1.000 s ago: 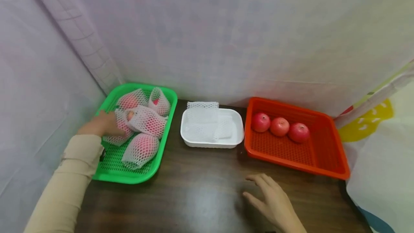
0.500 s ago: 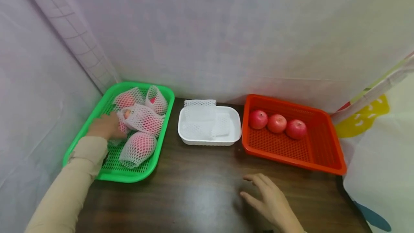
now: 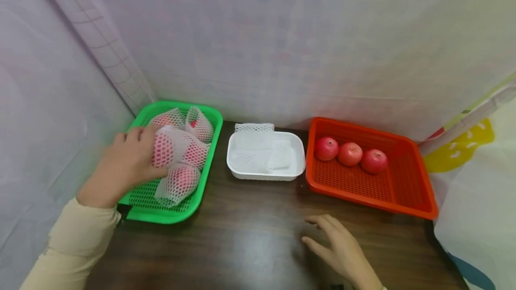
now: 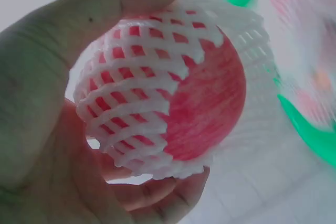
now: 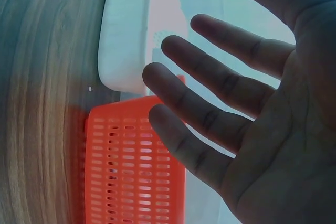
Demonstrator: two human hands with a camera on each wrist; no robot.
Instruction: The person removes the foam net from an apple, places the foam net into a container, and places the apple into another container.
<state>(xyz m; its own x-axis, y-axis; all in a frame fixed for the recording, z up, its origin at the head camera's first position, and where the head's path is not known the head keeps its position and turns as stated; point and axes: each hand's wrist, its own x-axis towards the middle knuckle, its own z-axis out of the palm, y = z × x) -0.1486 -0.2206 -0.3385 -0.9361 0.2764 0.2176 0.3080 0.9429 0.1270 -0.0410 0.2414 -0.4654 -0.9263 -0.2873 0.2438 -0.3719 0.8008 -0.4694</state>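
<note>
My left hand (image 3: 128, 160) grips a red apple (image 4: 210, 98) in a white foam net (image 4: 131, 93), raised over the green basket (image 3: 169, 218). In the left wrist view the thumb lies over the net and the fingers curl beneath; part of the apple's skin is bare. Several other netted apples (image 3: 183, 180) lie in the green basket, partly hidden by the hand and held fruit. My right hand (image 3: 340, 249) hovers over the front of the table with fingers spread and holds nothing; the right wrist view shows its loose fingers (image 5: 210, 114).
A white tray (image 3: 266, 176) with flat foam nets (image 3: 254, 147) stands at the middle back. To its right, a red basket (image 3: 363, 198) holds three bare apples (image 3: 350, 154). White cloth (image 3: 282, 48) hangs behind the dark wooden table (image 3: 242, 236).
My left hand has gripped a netted apple in the green basket and lifted it up toward me. The right hand has stayed in place.
</note>
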